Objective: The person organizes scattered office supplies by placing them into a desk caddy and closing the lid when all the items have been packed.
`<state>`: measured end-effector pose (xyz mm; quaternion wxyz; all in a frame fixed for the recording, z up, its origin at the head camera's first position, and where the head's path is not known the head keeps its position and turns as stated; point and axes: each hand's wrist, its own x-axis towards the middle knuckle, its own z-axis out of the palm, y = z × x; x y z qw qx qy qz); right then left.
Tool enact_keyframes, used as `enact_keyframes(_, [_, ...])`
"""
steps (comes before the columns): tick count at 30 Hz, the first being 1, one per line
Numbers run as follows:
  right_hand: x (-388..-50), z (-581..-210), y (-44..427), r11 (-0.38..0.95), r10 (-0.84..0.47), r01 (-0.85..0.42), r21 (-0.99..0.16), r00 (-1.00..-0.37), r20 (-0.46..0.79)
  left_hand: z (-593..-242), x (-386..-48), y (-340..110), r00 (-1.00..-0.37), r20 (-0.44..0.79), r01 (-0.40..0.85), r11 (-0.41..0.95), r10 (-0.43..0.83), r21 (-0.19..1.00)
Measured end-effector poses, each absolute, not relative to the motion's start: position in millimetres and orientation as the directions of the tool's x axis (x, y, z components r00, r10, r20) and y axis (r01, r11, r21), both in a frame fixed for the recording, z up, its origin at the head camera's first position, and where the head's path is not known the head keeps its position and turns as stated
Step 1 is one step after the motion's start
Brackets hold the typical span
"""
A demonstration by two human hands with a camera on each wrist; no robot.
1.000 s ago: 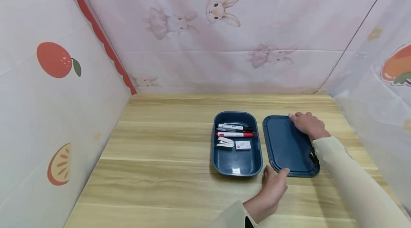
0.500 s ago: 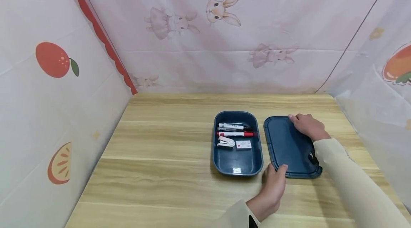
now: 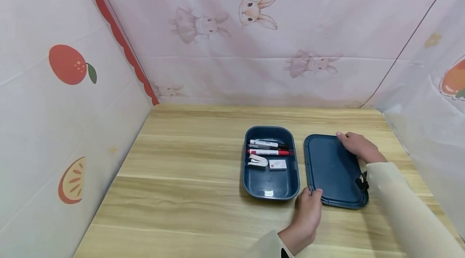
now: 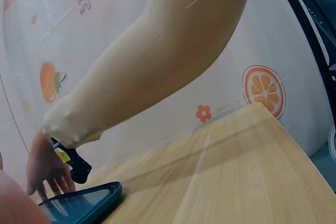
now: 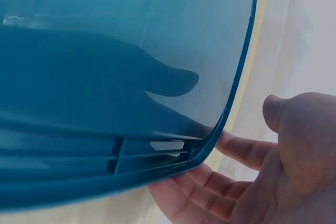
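Note:
A dark blue rectangular lid (image 3: 334,169) is at the right of the table in the head view. My left hand (image 3: 306,215) pinches its near left corner, thumb on top. At the far right edge, my right hand (image 3: 359,147) holds the lid; in the right wrist view its fingers (image 5: 210,187) reach beneath the rim, while the thumb stands apart from it. Left of the lid sits an open dark blue box (image 3: 270,187). Inside lie a white marker (image 3: 263,143), a slim pen (image 3: 261,147), a red-and-white marker (image 3: 267,152), a white stapler (image 3: 258,161) and a small white box (image 3: 277,164).
The wooden table (image 3: 174,177) extends left of the box. A printed pink cloth (image 3: 218,76) hangs behind it, with white cloths (image 3: 32,129) at the sides. A dark strap device (image 4: 76,166) is on the right wrist.
The lid has shifted slightly right and toward me relative to the box, both hands staying at its edges. The head view has turned a little left. The box's contents look unchanged.

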<state>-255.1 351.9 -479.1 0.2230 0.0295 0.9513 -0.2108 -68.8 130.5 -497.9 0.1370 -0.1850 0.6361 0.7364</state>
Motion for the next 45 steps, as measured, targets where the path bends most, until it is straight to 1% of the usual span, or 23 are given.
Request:
enact_keyframes(5, [-247, -472, 358, 0.869, -0.037, 0.195, -0.454, -0.890, -0.454, -497, -67, 129, -0.903, -0.429, -0.417, -0.190, -0.024, 0.889])
enact_keyframes(12, [-242, -469, 361, 0.848, -0.020, 0.237, -0.475, -0.880, -0.475, -499, -66, 124, -0.875, -0.482, -0.475, -0.253, 0.041, 0.843])
enact_keyframes(16, [-239, -469, 360, 0.843, -0.008, 0.259, -0.472, -0.871, -0.491, -501, -64, 124, -0.876, -0.479, -0.475, -0.265, 0.054, 0.839])
enact_keyframes(20, [-237, -468, 360, 0.842, -0.009, 0.259, -0.472, -0.870, -0.493, -502, -60, 123, -0.888, -0.457, -0.456, -0.245, 0.054, 0.856])
enact_keyframes(25, [-236, -459, 360, 0.834, -0.026, 0.244, -0.494, -0.878, -0.478, -496, -55, 120, -0.898, -0.440, -0.439, -0.129, 0.023, 0.889])
enact_keyframes(28, [-236, -452, 358, 0.830, -0.036, 0.240, -0.504, -0.878, -0.477, -490, -55, 119, -0.898, -0.440, -0.438, -0.086, -0.005, 0.895])
enact_keyframes(38, [-229, -430, 356, 0.801, -0.062, 0.216, -0.558, -0.898, -0.436, -469, -52, 113, -0.907, -0.421, -0.420, -0.161, 0.033, 0.893])
enact_keyframes(45, [-227, -421, 351, 0.778, -0.079, 0.174, -0.604, -0.926, -0.368, -451, -46, 101, -0.933, -0.354, -0.359, -0.123, 0.064, 0.925])
